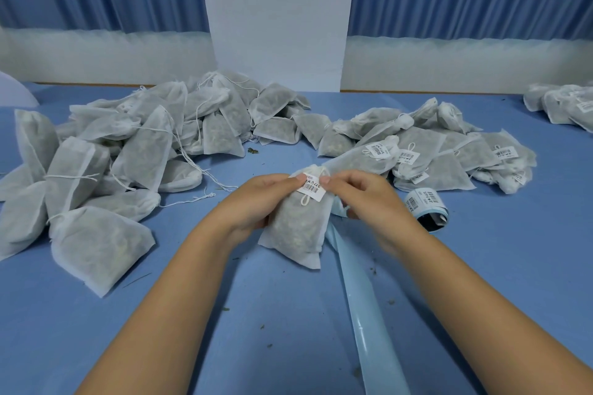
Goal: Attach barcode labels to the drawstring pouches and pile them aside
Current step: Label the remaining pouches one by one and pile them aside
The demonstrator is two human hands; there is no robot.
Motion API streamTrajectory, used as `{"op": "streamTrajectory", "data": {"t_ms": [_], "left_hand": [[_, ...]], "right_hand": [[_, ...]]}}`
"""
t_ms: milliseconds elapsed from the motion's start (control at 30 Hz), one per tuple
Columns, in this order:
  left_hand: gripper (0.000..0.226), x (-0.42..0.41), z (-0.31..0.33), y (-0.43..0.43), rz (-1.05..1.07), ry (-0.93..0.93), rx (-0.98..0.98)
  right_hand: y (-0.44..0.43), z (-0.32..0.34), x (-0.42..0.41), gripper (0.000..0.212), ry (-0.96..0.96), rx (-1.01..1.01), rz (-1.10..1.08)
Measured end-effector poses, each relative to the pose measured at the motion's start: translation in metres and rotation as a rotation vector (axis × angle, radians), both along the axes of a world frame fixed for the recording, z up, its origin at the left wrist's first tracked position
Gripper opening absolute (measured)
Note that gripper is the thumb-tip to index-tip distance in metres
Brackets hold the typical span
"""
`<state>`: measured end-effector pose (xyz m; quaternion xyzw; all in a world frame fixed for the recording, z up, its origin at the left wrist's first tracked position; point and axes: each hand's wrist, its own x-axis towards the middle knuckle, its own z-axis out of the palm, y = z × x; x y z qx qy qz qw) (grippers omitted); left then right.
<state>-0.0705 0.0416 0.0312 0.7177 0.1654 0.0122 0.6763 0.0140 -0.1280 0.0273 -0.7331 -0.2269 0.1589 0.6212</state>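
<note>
A drawstring pouch (298, 234) is gripped at its neck by the left hand (256, 199) and the right hand (362, 196), mid-bench (256, 314), and a barcode label (313, 190) is pinched onto it under both thumbs. The label roll (428, 207) is seen just right. Unlabelled pouches (128, 144) are heaped left, labelled pouches (433, 157) piled beyond.
</note>
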Motion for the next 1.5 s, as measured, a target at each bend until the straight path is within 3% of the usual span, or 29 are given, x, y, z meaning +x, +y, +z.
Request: {"op": "streamTrajectory", "data": {"t_ms": [133, 500, 633, 733, 800, 933, 1133, 1233, 1300, 1367, 1500], "left_hand": [[0.030, 0.000, -0.001, -0.001, 0.004, -0.031, 0.007], [0.026, 0.006, -0.006, 0.000, 0.063, -0.081, -0.012], [0.031, 0.010, -0.008, 0.004, 0.159, -0.064, -0.089], [0.042, 0.012, -0.012, 0.003, 0.180, -0.042, 0.001], [0.047, 0.011, -0.013, 0.000, 0.174, -0.033, 0.040], [0.037, 0.011, -0.010, -0.003, 0.188, -0.053, -0.048], [0.056, 0.013, -0.012, 0.003, 0.196, 0.043, 0.028], [0.054, 0.014, -0.018, 0.010, 0.256, 0.057, 0.170], [0.049, 0.014, -0.023, 0.019, 0.316, 0.063, 0.382], [0.041, 0.013, -0.028, 0.031, 0.405, 0.072, 0.538], [0.034, 0.012, -0.035, 0.058, 0.655, 0.060, 0.471]], "right_hand": [[-0.002, 0.000, 0.001, 0.022, 0.150, -0.026, 0.104], [0.001, 0.004, -0.006, 0.019, 0.056, 0.006, 0.050], [0.003, -0.002, -0.011, 0.037, -0.221, -0.118, 0.050], [0.002, -0.010, -0.011, 0.034, -0.548, -0.198, 0.024], [0.001, -0.011, -0.008, 0.033, -0.601, -0.194, 0.044], [0.000, -0.006, -0.006, 0.027, -0.491, -0.087, 0.117], [-0.006, 0.005, 0.000, 0.034, -0.447, 0.158, 0.013], [-0.008, 0.007, 0.005, 0.038, -0.355, 0.310, -0.150], [-0.008, 0.006, 0.009, 0.039, -0.268, 0.411, -0.190], [-0.007, 0.003, 0.011, 0.044, -0.209, 0.362, -0.160], [-0.002, -0.004, 0.006, 0.045, -0.200, 0.260, -0.067]]}}
